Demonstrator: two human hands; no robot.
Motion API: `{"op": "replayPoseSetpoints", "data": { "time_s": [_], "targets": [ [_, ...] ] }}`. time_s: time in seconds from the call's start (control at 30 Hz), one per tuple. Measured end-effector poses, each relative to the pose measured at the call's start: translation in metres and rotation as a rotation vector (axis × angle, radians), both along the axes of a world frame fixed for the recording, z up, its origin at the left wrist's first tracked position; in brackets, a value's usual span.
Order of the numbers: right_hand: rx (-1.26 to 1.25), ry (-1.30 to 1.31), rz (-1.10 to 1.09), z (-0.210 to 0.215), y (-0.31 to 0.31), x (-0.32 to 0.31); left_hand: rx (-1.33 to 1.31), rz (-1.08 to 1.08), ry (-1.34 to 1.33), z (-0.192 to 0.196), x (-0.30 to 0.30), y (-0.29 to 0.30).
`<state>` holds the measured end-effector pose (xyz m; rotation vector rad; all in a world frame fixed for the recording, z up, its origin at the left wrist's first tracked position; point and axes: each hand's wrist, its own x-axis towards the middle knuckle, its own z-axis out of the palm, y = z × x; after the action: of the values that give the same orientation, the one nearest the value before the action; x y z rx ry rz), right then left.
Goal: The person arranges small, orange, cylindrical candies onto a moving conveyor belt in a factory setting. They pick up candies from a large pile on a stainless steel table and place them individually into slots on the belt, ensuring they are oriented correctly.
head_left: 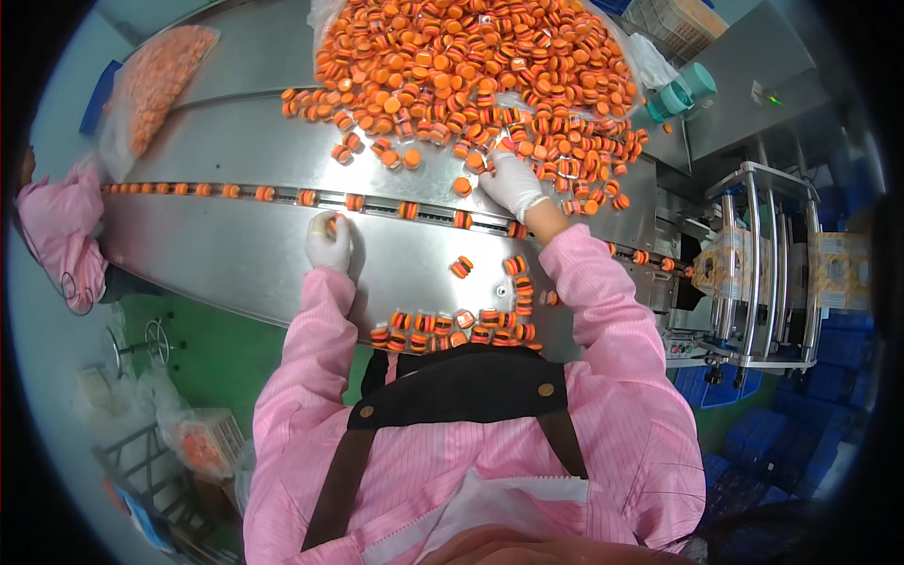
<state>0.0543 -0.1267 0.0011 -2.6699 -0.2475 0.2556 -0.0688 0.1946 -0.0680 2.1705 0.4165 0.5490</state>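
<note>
My left hand (329, 245), in a white glove, is at the near side of a narrow conveyor channel (435, 215). Its fingers are closed on a small orange burger-shaped candy (331, 224), of which only a bit shows. My right hand (515, 185), also gloved, reaches over the channel to the near edge of a big pile of burger-shaped candies (471, 66). A red-orange candy (506, 144) shows at its bent fingertips, partly covered by them. Orange candies with dark bands sit spaced along the channel, closer together at the far left.
Several loose candies (461, 267) lie on the steel table (235, 264), many along its near edge. A wrapping machine (767, 264) stands right. A filled clear bag (160, 89) lies far left, near another person in pink (64, 231). Teal cups (673, 99) stand beside the pile.
</note>
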Motion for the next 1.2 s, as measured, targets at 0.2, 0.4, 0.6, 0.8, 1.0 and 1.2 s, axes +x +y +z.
{"op": "replayPoseSetpoints", "data": {
  "time_s": [0.2,0.4,0.6,0.8,1.0,1.2],
  "targets": [
    [1.006,0.508,-0.168,-0.004,-0.031,-0.041,-0.077,0.006,0.04,-0.004,0.0,0.001],
    [0.695,0.404,0.003,-0.018,-0.048,-0.081,-0.068,-0.011,0.014,0.0,0.001,-0.001],
    [0.42,0.19,0.204,-0.004,-0.045,-0.111,-0.014,-0.014,0.005,0.004,0.0,-0.001],
    [0.369,0.317,0.363,0.011,-0.045,-0.125,0.019,-0.016,-0.072,-0.013,0.002,0.006],
    [0.329,0.211,0.416,0.011,-0.047,-0.106,-0.028,0.0,-0.058,-0.011,0.002,0.002],
    [-0.074,-0.225,0.191,0.037,-0.042,-0.008,-0.006,0.006,0.018,0.001,-0.001,0.0]
  ]
}}
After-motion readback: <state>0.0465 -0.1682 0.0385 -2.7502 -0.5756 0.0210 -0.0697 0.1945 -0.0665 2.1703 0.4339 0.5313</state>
